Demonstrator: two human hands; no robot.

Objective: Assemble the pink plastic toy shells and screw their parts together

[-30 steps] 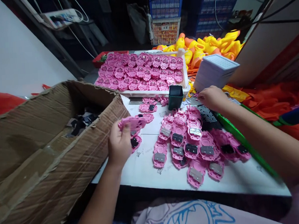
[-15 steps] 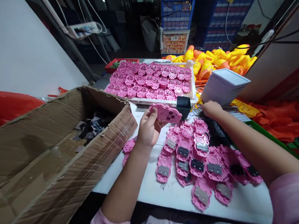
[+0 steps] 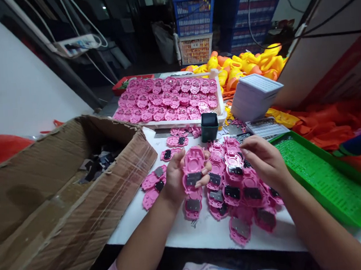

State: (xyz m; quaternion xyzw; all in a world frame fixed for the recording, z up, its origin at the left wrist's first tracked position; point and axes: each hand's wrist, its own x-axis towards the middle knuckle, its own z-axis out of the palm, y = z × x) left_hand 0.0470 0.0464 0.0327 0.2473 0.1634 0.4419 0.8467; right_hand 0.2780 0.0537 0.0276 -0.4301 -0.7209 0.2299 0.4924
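Observation:
My left hand [image 3: 174,177] grips a pink plastic shell [image 3: 194,160], its hollow inner side turned up and a dark rectangular plate across its lower half. To the right, my right hand [image 3: 263,156] hovers above the near pile with thumb and fingertips pinched; anything between them is too small to make out. Beneath and between both hands lie several similar pink shells [image 3: 239,225], overlapping, with grey or black plates. More pink shells [image 3: 154,179] rest left of my left hand. Just beyond the hands stands a dark square cup [image 3: 209,127].
A white tray [image 3: 219,96] full of pink pieces lies at the back. An open cardboard box [image 3: 121,167] stands left, its wall close to my left arm. On the right are a green tray [image 3: 326,175] and a stack of white trays [image 3: 254,98]. Yellow-orange pieces [image 3: 237,66] are heaped behind.
My left hand has lowered and turned the pink shell so its inner side shows. My right hand has come back from beside the white stack towards the shell. The view has shifted right.

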